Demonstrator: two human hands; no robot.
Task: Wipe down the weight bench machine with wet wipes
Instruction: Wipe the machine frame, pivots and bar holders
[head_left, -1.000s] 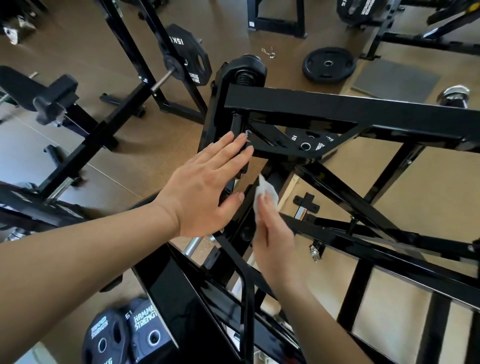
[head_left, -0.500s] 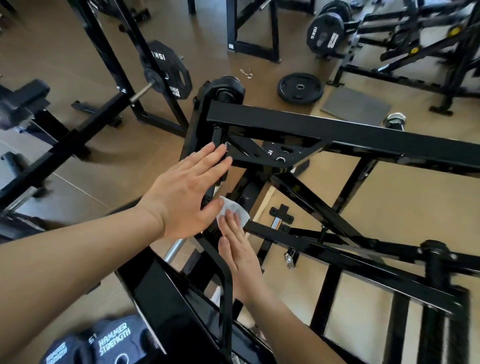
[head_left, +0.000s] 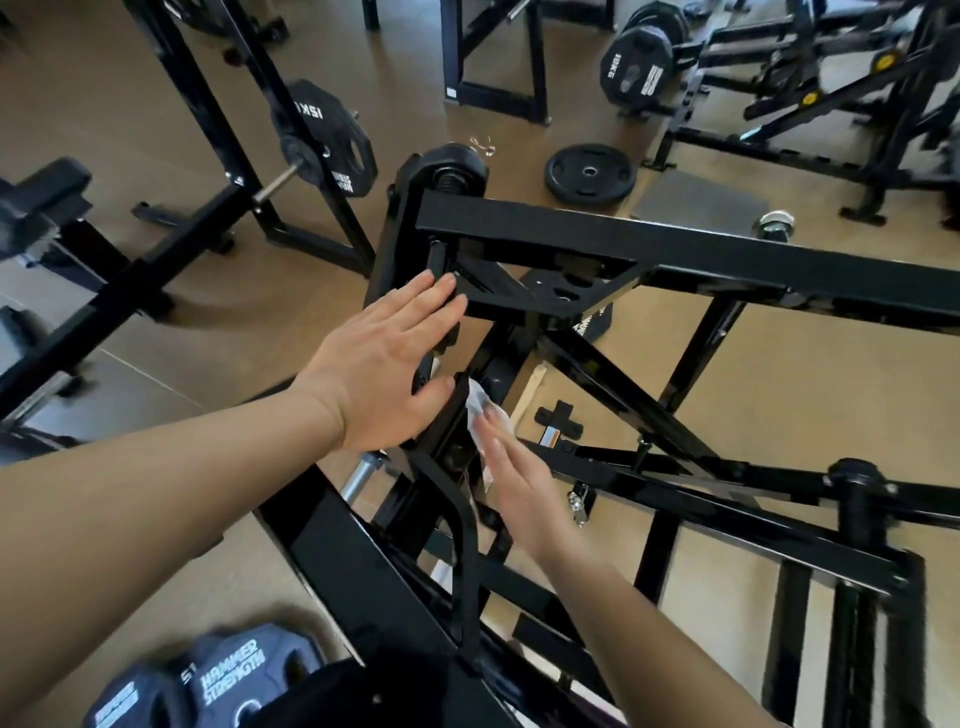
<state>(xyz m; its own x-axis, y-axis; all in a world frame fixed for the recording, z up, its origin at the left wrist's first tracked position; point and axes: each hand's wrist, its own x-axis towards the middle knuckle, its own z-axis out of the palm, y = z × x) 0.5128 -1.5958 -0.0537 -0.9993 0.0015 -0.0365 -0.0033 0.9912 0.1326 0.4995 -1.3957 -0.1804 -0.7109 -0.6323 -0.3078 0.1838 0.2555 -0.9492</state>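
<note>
The black steel frame of the weight bench machine fills the middle of the view, with a top crossbar and diagonal braces below it. My left hand lies flat with straight fingers against an upright post of the frame near the corner. Just below and to the right, my right hand presses a white wet wipe against a slanted black bar with straight fingers. Part of the wipe is hidden under my fingers.
A loose weight plate and a grey mat lie on the tan floor beyond the frame. A rack with a 15 kg plate stands at the left. Hammer Strength plates sit at the bottom left. More machines crowd the back right.
My right hand has slid the wipe down and along the slanted bar. The left hand has stayed flat on the post. The view has tilted up and shows more of the room.
</note>
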